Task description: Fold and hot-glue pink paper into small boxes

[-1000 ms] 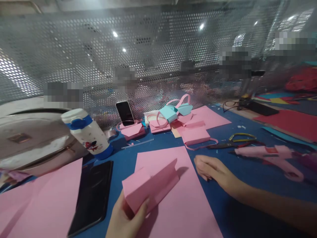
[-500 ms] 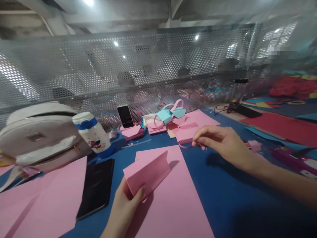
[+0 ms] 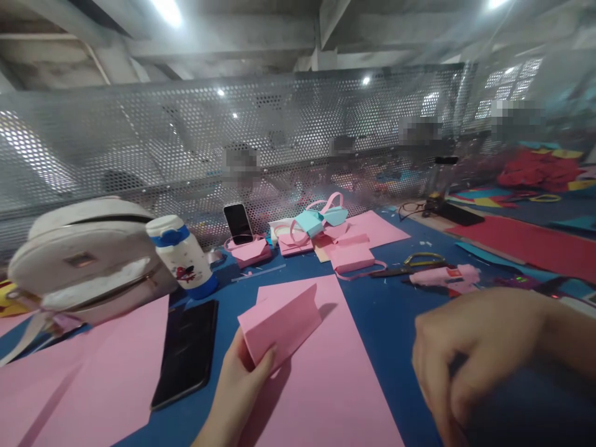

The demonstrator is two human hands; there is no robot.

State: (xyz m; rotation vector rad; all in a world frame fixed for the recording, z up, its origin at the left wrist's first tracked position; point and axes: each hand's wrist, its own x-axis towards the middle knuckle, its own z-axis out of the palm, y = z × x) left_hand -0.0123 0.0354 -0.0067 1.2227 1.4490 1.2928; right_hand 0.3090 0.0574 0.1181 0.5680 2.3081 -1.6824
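Observation:
My left hand grips a folded piece of pink paper, thumb on its near face and the other fingers behind. The piece stands tilted with its open fold to the right, over a large pink sheet lying on the blue table. At the lower right, my right hand hangs over the tabletop with its fingers curled downward and close together. Its fingertips are partly hidden, and I cannot make out anything in them. Beyond this hand lie a pink glue gun and scissors with yellow-and-black handles.
Small pink paper bags and a light blue one stand at the back by a propped phone. Leftward are a bottle, a backpack, a black phone and pink sheets. A perforated metal screen rises behind.
My right hand has moved from beside the pink paper bag toward the lower right, nearer me, uncovering the scissors and glue gun. My left hand keeps the folded paper almost still.

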